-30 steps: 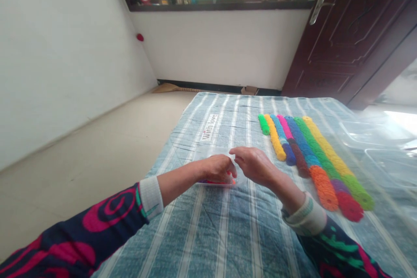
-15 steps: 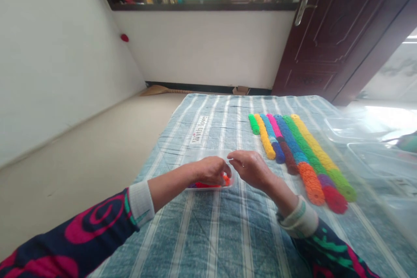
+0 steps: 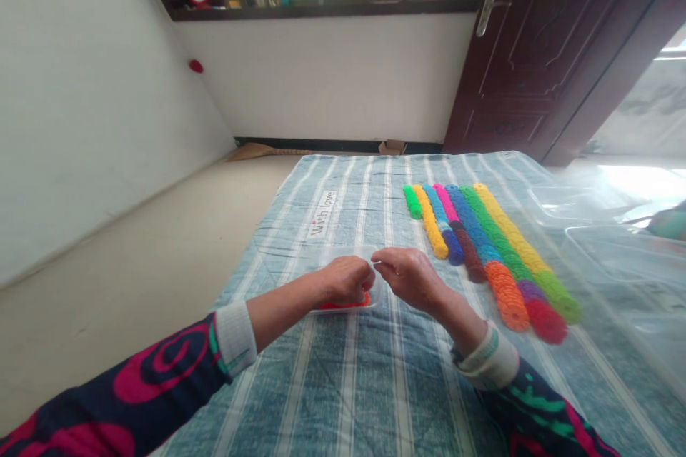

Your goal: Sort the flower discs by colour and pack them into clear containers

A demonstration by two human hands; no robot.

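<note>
My left hand (image 3: 347,280) reaches into a small clear plastic container (image 3: 379,293), fingers curled down over orange-red pieces (image 3: 343,304). What its fingertips hold, if anything, is hidden. Just to the right, my right hand (image 3: 410,277) has its thumb and fingers drawn together at the container's right side, close to the left hand. I cannot make out what is in that pinch. Rows of colourful plastic discs (image 3: 471,228) lie stacked on edge to the right, with orange discs (image 3: 508,296) and red discs (image 3: 547,321) at the near ends.
A striped blue-grey cloth (image 3: 343,385) with "With love" lettering covers the table. Clear plastic boxes (image 3: 616,250) stand at the right edge. Behind are a white wall (image 3: 321,78), a windowsill with small items and a dark red door (image 3: 525,50).
The view has shifted slightly. My left fingers have curled in more over the pieces in the container. My right hand keeps nearly the same pose beside it.
</note>
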